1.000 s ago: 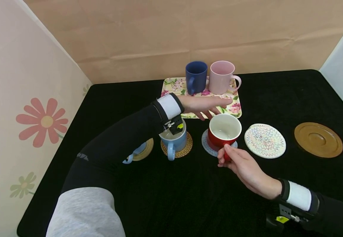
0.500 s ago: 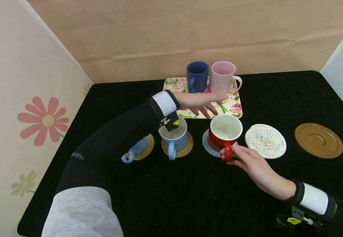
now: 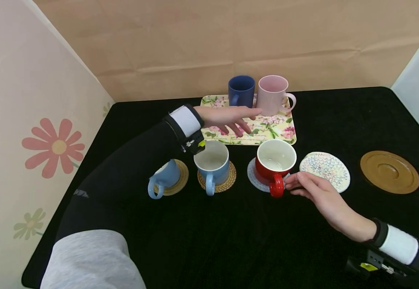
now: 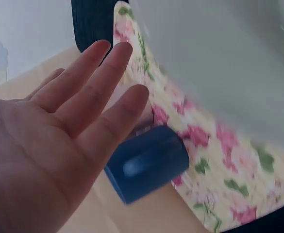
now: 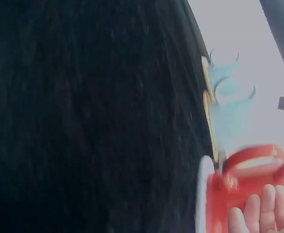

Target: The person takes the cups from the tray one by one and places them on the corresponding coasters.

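Observation:
A red mug (image 3: 266,171) with a white inside stands upright on a pale blue coaster (image 3: 254,181), its handle facing the front edge. Just right of that handle is my right hand (image 3: 323,196), its fingers extended and not around it. The right wrist view has the fingertips (image 5: 252,211) close beside the red wall; whether they touch is unclear. My left hand (image 3: 227,117) hovers over the flowered tray (image 3: 267,130), fingers spread and holding nothing. Behind it on the tray are a navy mug (image 3: 241,89) and a pink mug (image 3: 270,98).
Left of the red mug, a light blue mug (image 3: 216,171) stands on a woven coaster (image 3: 231,182). Another light blue mug (image 3: 168,176) sits on a tan coaster (image 3: 182,180), beside the left sleeve. A white patterned coaster (image 3: 326,166) and a brown coaster (image 3: 390,172) lie to the right.
My right hand has let go of the red mug's handle and drawn off to the right. The left hand has moved left and slightly back over the tray.

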Demonstrator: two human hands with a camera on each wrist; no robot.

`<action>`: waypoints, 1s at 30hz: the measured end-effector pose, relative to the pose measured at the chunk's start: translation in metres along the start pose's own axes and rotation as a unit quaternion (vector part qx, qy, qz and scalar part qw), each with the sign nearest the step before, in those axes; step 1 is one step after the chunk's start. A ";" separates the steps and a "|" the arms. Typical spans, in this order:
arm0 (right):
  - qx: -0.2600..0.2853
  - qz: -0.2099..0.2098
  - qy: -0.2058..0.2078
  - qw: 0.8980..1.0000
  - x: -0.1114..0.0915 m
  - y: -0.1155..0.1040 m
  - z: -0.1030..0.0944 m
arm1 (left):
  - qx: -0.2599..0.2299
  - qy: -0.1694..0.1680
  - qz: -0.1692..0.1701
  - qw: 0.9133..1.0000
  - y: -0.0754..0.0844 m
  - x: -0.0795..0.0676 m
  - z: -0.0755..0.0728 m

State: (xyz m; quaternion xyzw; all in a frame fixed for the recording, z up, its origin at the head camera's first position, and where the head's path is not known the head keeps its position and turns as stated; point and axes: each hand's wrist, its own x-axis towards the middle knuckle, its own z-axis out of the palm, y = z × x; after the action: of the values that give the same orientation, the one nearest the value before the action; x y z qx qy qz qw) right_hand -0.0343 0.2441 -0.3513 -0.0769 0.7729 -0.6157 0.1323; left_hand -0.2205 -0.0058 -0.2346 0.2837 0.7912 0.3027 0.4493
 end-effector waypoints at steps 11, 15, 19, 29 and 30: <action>-0.119 -0.012 0.121 0.985 0.042 -0.014 -0.052 | 0.016 0.106 -0.059 0.992 -0.024 -0.008 -0.042; -0.150 -0.006 0.157 0.976 0.075 -0.023 -0.067 | 0.019 0.141 -0.074 0.987 -0.031 -0.012 -0.049; -0.166 0.004 0.199 0.966 0.115 -0.030 -0.078 | 0.019 0.170 -0.082 0.982 -0.036 -0.016 -0.051; -0.154 0.035 0.231 0.960 0.170 -0.031 -0.098 | 0.036 0.189 -0.038 0.981 -0.036 -0.007 -0.038; -0.155 0.037 0.234 0.959 0.172 -0.030 -0.099 | 0.038 0.185 -0.037 0.981 -0.035 -0.006 -0.037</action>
State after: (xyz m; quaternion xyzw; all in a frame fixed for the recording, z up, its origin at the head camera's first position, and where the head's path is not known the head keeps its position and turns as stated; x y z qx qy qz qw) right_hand -0.2288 0.2808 -0.3206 0.0778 0.8708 -0.4835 -0.0431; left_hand -0.2564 -0.0416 -0.2421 0.2098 0.8816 0.3030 0.2950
